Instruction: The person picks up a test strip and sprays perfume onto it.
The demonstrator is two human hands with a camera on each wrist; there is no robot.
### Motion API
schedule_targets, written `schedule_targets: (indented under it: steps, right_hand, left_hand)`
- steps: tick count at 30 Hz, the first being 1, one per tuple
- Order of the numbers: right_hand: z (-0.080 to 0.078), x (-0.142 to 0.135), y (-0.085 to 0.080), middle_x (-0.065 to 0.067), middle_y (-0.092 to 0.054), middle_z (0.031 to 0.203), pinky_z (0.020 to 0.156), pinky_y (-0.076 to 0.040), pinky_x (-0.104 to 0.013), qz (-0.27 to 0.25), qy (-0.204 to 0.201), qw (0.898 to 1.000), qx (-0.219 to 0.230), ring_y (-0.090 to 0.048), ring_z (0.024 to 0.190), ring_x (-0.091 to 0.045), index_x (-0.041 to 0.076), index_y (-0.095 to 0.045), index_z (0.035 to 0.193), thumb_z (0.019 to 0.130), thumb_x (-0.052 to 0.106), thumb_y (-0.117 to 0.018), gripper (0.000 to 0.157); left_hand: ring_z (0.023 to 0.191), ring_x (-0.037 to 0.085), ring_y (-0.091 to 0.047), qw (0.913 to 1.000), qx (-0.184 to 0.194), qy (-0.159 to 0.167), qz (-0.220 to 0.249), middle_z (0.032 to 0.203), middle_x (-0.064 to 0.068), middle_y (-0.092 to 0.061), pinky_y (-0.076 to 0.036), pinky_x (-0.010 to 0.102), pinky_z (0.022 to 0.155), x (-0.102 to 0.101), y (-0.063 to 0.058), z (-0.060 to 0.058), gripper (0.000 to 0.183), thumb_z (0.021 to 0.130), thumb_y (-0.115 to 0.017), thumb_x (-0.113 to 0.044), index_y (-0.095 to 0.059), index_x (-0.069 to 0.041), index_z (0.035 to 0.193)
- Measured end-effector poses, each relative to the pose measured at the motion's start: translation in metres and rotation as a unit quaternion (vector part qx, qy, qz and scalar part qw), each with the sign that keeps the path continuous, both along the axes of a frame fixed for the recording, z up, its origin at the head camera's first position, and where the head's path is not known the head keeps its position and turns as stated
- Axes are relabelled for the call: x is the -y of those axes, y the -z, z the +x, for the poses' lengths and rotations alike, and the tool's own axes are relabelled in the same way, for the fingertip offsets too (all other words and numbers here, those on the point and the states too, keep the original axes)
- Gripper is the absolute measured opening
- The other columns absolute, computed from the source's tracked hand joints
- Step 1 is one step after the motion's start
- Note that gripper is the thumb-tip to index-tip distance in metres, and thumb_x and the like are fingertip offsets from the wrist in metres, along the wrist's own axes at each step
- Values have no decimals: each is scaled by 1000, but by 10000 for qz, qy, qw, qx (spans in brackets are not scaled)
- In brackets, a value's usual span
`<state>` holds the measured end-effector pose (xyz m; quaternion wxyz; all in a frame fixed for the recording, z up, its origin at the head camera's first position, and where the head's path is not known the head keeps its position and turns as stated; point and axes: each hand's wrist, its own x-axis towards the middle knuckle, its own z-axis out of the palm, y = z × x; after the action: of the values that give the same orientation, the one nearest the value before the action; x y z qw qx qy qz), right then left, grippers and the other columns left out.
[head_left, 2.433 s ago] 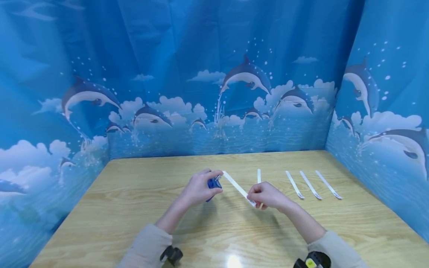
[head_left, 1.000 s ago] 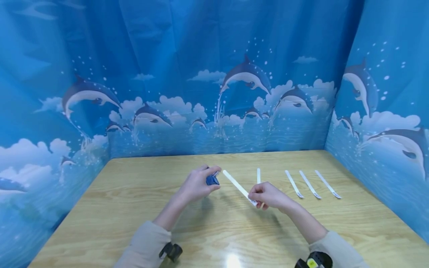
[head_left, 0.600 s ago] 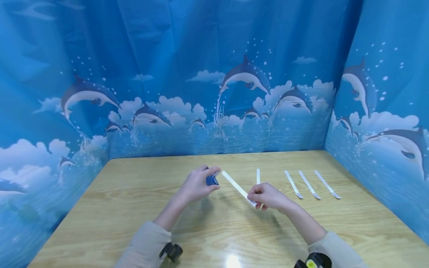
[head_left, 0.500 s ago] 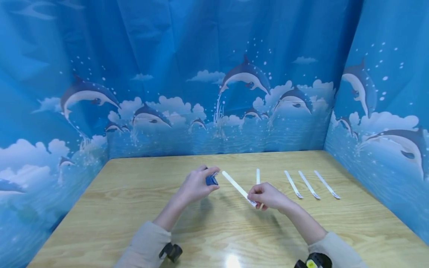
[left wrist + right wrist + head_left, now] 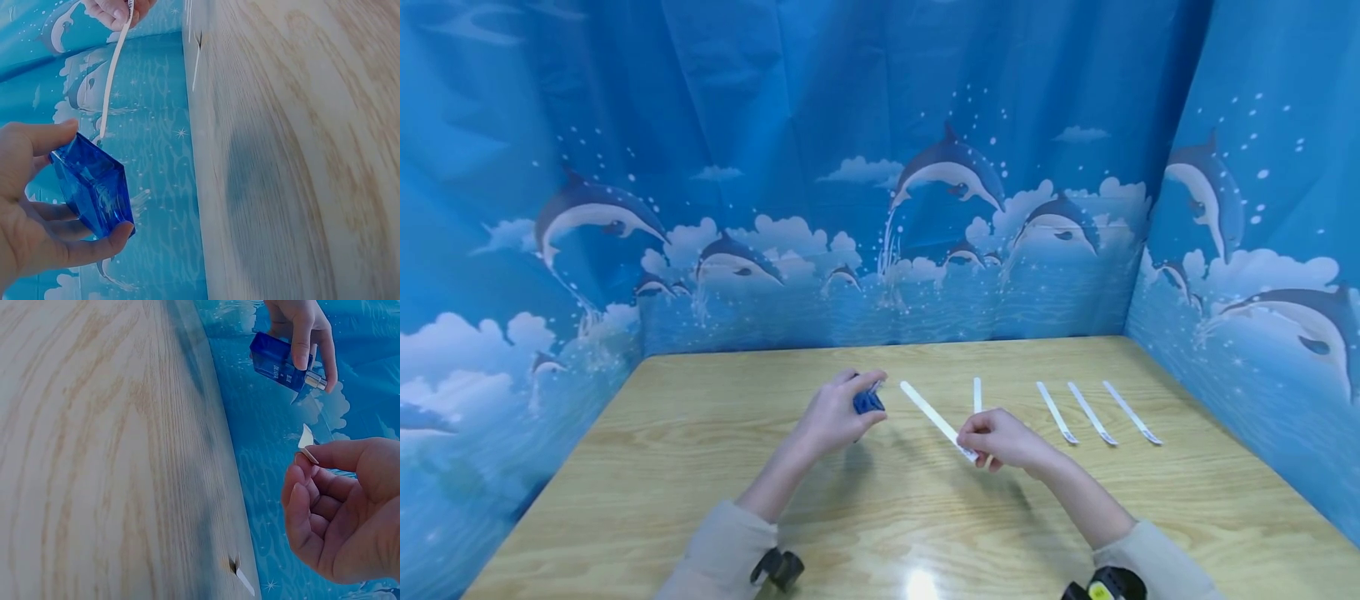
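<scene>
In the head view my left hand [image 5: 833, 417] holds a blue glass perfume bottle [image 5: 868, 402] above the table. The right wrist view shows the bottle [image 5: 274, 365] with white lettering and a silver spray nozzle [image 5: 316, 380], on which the index fingertip rests. My right hand [image 5: 1006, 438] pinches the lower end of a white paper test strip [image 5: 927, 408] between thumb and index finger. The strip slants up and left, its free tip near the nozzle but apart from it. In the left wrist view the bottle's faceted base [image 5: 94, 181] faces the camera.
Another white strip [image 5: 977, 394] stands out behind my right hand, its lower part hidden. Several more strips [image 5: 1093, 414] lie in a row on the right of the wooden table [image 5: 715, 433]. A blue dolphin-print curtain [image 5: 820, 208] closes off the back and sides.
My left hand has drawn slightly left with the perfume bottle, so the gap to the strip's tip is wider. My right hand and its strip have barely moved.
</scene>
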<state>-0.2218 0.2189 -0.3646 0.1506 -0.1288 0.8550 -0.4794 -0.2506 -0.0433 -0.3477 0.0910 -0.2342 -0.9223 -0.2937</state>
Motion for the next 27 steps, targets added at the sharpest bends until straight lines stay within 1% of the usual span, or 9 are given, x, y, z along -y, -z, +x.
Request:
schedule_targets:
  steps: [3,11,16,19,24,27]
  right_hand:
    - [-1,-1,1,-2,-53,69,52,-44,-25,8,6,10000,-4,-51,61,-12,-7,-60,93,92,11,-54,19]
    - [-1,-3,3,-3,-52,69,53,-43,-26,-8,50,9999,91,-51,61,-13,-8,-59,94,93,11,-53,19]
    - [-1,-5,4,-3,-53,68,53,-44,-27,-16,13,10000,68,-51,62,-13,-7,-59,94,93,11,-54,19]
    - [-1,-7,5,-3,-52,67,53,-43,-27,-48,17,10000,61,-51,62,-14,-8,-59,94,93,11,-54,20]
    - [-1,-13,6,-3,-52,68,53,-42,-26,-84,118,9999,80,-51,62,-14,-8,-58,96,93,12,-53,21]
    - [-3,-17,8,-3,-53,70,53,-42,-26,-66,201,9998,66,-51,63,-13,-8,-59,95,92,12,-55,21]
  left_hand:
    - [92,26,-58,9999,14,-17,151,115,12,-56,-52,38,72,1,1,0,53,81,-73,-27,-55,-22,130]
    - [94,27,-58,9994,58,-16,330,115,11,-57,-52,38,72,5,5,0,54,81,-74,-26,-54,-22,131]
    - [97,29,-58,9991,87,-63,411,118,10,-57,-52,40,74,8,7,0,54,80,-74,-27,-54,-23,131]
    - [100,32,-58,9987,153,-69,477,121,12,-56,-52,43,75,9,8,0,54,80,-74,-26,-54,-23,130]
    - [108,38,-54,9981,231,-131,556,128,17,-52,-49,50,81,12,7,0,54,80,-74,-25,-54,-23,130]
    - [108,37,-55,9981,171,-114,575,127,16,-54,-49,50,82,13,6,-1,54,80,-74,-26,-55,-22,130]
